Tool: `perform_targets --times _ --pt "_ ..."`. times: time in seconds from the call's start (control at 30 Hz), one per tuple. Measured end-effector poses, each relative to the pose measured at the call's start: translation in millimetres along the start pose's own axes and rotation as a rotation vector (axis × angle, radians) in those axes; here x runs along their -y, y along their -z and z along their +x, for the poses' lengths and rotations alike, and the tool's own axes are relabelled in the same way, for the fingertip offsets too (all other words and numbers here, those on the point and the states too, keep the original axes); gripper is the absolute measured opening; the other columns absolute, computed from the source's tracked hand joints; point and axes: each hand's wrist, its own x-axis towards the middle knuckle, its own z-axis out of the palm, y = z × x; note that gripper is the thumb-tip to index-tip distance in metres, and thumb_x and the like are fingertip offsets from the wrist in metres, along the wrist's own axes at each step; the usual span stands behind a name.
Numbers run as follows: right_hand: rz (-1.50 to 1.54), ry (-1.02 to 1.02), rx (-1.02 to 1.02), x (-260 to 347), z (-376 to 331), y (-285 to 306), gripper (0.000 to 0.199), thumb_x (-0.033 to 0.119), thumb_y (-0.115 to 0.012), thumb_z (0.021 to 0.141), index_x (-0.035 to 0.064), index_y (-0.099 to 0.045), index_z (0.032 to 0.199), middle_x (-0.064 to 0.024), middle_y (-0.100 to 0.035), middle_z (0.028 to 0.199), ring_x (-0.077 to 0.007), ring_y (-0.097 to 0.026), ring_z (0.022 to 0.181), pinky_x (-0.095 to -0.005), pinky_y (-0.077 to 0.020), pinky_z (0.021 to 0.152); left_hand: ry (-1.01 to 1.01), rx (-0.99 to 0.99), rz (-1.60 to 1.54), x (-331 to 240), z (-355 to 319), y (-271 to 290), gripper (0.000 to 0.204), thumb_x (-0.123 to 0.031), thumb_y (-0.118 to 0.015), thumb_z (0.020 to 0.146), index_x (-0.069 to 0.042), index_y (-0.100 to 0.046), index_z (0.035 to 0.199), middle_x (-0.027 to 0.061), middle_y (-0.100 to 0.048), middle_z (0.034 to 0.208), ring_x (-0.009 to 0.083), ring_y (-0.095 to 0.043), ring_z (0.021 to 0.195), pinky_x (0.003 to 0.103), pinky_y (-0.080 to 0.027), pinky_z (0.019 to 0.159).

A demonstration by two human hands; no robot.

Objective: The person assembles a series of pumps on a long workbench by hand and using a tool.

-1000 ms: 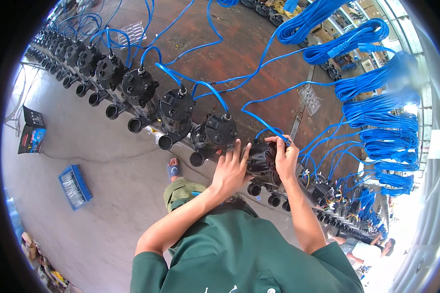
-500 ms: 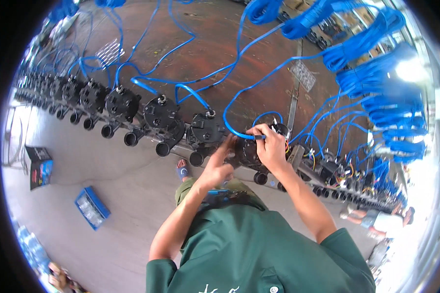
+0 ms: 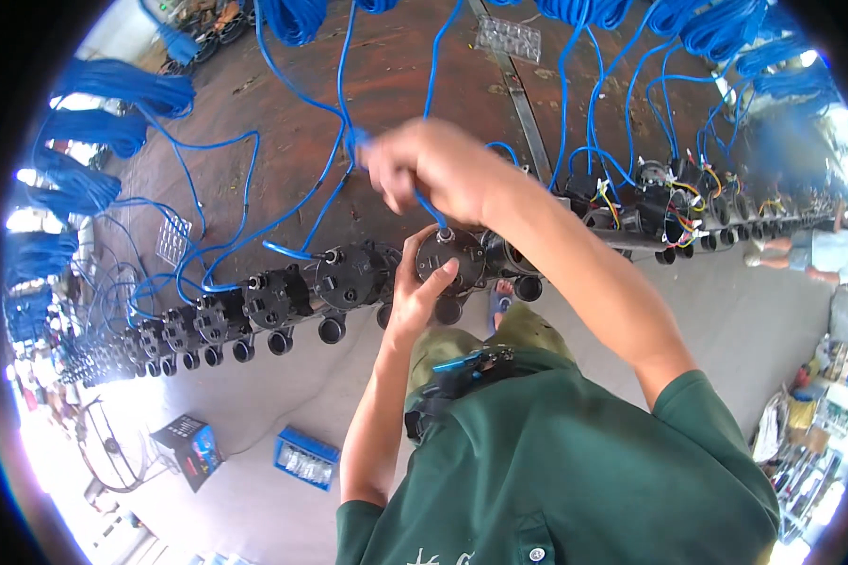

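Note:
My left hand (image 3: 416, 294) grips the near left side of a black round housing (image 3: 457, 262), its thumb lying over the face. A blue cable (image 3: 431, 209) rises from the metal fitting (image 3: 445, 234) on that housing and passes under my right hand (image 3: 433, 171). The right hand is smeared by motion, with fingers curled and blue cable blurred at their tips. To the left, another black housing (image 3: 347, 275) carries a short blue cable end (image 3: 287, 250) by its fitting. The right palm's inside is hidden.
Similar housings run in a long row both ways along the brown table (image 3: 292, 122)'s near edge. Coiled blue cables (image 3: 122, 85) lie beyond. Clear plastic trays (image 3: 509, 40) rest on the table. A blue crate (image 3: 306, 459) and dark box (image 3: 187, 450) stand on the floor; another person (image 3: 810, 252) is far right.
The view has turned and shifted. My right hand has moved up and away from the housing with blue cable at its fingers. My left hand has come to grip a housing.

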Motion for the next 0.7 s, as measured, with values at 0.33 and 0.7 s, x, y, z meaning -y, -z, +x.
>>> perform_targets --times 0.33,0.7 --pt "-1.106 0.184 -0.450 -31.3 -110.7 13.1 0.079 0.049 -0.084 0.088 -0.0054 -0.052 0.136 -0.0262 -0.067 0.126 -0.0399 -0.065 0.119 -0.0474 -0.0514 0.100 -0.073 0.042 0.206 9.7 2.0 17.2 0.067 -0.020 -0.077 0.087 0.003 -0.051 0.144 0.0117 -0.061 0.126 0.0206 -0.062 0.113 0.036 -0.051 0.099" --pt "-1.383 0.172 -0.336 -89.4 -140.1 -2.1 0.100 0.014 -0.096 0.062 0.0024 -0.044 0.147 -0.0185 -0.060 0.141 -0.0384 -0.061 0.128 -0.0460 -0.0522 0.106 -0.093 -0.230 0.022 26.4 -18.1 -17.5 0.062 -0.017 -0.071 0.091 0.001 -0.049 0.146 0.0131 -0.055 0.135 0.0196 -0.055 0.121 0.036 -0.046 0.106"
